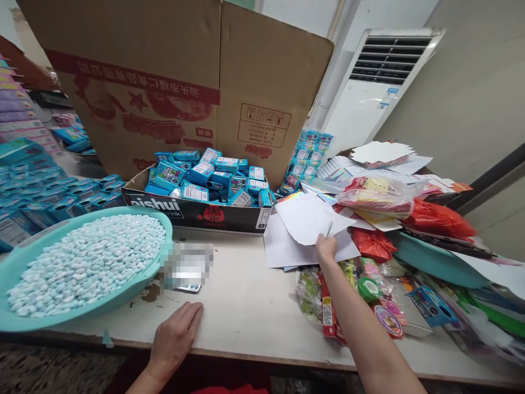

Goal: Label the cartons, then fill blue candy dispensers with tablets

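Observation:
My left hand (176,335) rests on the white table (241,312) near its front edge, fingers together and bent, with nothing visible in them. Farther right, my right hand (327,247) reaches out over a stack of white paper sheets (303,219). Its fingers are closed round a thin pen (330,227) above the top sheet. Just beyond my left hand lies a phone (191,271), partly blurred out. A teal basin (166,241) full of pale blue-white candies (90,262) stands at the left.
A low carton (192,220) holds small blue boxes (221,178), with a tall cardboard box (180,71) behind it. More blue boxes (49,197) crowd the left. Wrapped snacks (334,301), tape (369,289), red bags (443,219) and another basin (438,260) fill the right.

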### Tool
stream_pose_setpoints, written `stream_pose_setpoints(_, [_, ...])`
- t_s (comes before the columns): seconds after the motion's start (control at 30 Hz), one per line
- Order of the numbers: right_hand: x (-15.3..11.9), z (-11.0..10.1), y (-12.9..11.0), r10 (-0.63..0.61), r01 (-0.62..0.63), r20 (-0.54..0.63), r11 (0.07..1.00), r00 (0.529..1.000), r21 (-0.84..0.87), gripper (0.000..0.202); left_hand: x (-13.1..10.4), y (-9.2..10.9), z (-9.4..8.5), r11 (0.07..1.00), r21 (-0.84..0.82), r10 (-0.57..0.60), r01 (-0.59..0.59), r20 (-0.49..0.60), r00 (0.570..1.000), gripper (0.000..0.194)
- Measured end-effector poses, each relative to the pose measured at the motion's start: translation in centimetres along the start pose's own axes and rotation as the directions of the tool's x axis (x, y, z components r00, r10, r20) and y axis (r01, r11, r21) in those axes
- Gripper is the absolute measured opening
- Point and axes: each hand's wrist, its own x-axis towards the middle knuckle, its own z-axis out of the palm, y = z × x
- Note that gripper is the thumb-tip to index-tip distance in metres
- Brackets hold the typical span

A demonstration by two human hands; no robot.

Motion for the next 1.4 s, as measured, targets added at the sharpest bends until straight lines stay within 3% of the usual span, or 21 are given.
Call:
stream_pose_setpoints(0.1, [-1.1, 1.2, -0.7, 0.102, -0.103, 0.032, 0.994, 0.994, 0.021, 0.030, 0.0, 0.1, 0.0, 1.000, 0.001, -0.026, 0.026, 0.014, 1.000, 0.037])
stream_pose_setpoints(0.2, [-2.1, 1.6, -1.2, 0.133, -0.143, 0.147, 0.988, 0.980, 0.059, 0.029, -0.2, 0.0, 0.1, 1.000, 0.002, -0.015, 0.015, 0.010, 1.000, 0.037])
stream_pose_setpoints(0.33, [-3.1, 0.5, -0.9, 0.115, -0.169, 0.349, 0.977, 0.930, 0.128, 0.033, -0.4, -0.2, 0.3, 0.999, 0.017, 0.041, -0.040, -0.025, 0.999, 0.034])
stream_pose_setpoints(0.43, [-4.1, -1.1, -0.4, 0.066, -0.168, 0.434, 0.965, 0.898, 0.201, 0.033, -0.4, -0.3, 0.3, 0.997, 0.023, 0.076, -0.076, -0.018, 0.997, 0.032])
stream_pose_setpoints(0.6, [-6.5, -2.5, -0.2, 0.014, -0.212, 0.489, 0.912, 0.872, 0.352, 0.033, -0.1, -0.2, 0.2, 0.999, -0.001, 0.040, -0.040, -0.026, 0.999, 0.033])
stream_pose_setpoints(0.87, [-8.2, -2.5, -0.3, -0.036, -0.238, 0.491, 0.842, 0.870, 0.484, 0.015, -0.1, -0.1, 0.3, 1.000, -0.014, -0.015, 0.015, 0.010, 1.000, 0.030])
stream_pose_setpoints(1.13, [-10.1, -4.0, 0.1, -0.056, -0.145, 0.550, 0.938, 0.833, 0.314, 0.004, -0.2, -0.1, 0.3, 0.995, -0.097, -0.018, 0.021, 0.025, 1.000, 0.028])
stream_pose_setpoints(1.3, [-14.5, -2.5, -0.2, -0.052, -0.051, 0.553, 0.984, 0.832, 0.169, 0.009, -0.4, -0.2, 0.4, 0.996, -0.090, -0.023, 0.025, 0.025, 0.999, 0.029])
stream_pose_setpoints(1.4, [-17.0, -1.5, -0.1, -0.040, 0.043, 0.506, 0.999, 0.861, 0.005, 0.010, -0.4, -0.2, 0.5, 0.999, -0.040, -0.021, 0.022, 0.045, 0.999, 0.029])
